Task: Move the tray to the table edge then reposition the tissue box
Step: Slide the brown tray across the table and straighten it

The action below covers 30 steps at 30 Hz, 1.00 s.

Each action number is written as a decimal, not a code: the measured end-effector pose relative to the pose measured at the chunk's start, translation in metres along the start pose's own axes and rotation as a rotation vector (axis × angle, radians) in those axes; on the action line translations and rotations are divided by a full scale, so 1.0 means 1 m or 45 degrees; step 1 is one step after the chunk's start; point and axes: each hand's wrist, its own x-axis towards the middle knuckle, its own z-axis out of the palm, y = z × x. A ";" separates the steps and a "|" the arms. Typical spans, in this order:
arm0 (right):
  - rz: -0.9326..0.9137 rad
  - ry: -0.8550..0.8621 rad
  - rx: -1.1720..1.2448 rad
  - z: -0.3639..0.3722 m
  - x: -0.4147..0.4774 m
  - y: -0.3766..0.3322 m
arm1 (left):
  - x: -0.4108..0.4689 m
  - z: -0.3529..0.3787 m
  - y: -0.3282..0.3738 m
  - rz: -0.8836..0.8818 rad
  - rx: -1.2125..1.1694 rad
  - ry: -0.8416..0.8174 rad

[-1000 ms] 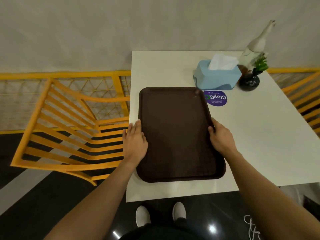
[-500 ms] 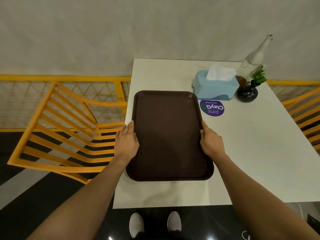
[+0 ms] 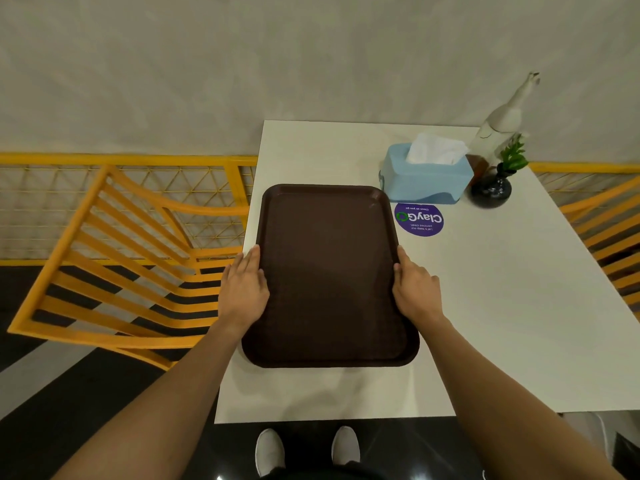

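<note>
Here, hands (image 3: 244,292) (both) on tray (image 3: 329,271).

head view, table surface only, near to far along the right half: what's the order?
right hand → purple round sticker → blue tissue box → white bird figurine

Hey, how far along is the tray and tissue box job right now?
Nothing looks finished. In hand: the left hand and right hand press the brown tray's long sides, its left rim near the table's left edge. Left: the blue tissue box sits untouched.
</note>
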 end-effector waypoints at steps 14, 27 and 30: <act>-0.055 -0.081 -0.058 0.010 0.002 0.011 | 0.001 0.001 -0.001 0.003 -0.042 -0.003; -0.063 -0.128 -0.033 0.009 0.002 0.009 | 0.000 -0.002 0.000 -0.020 -0.151 -0.024; -0.045 -0.137 0.002 0.004 0.002 0.008 | 0.002 -0.005 -0.001 -0.023 -0.277 -0.048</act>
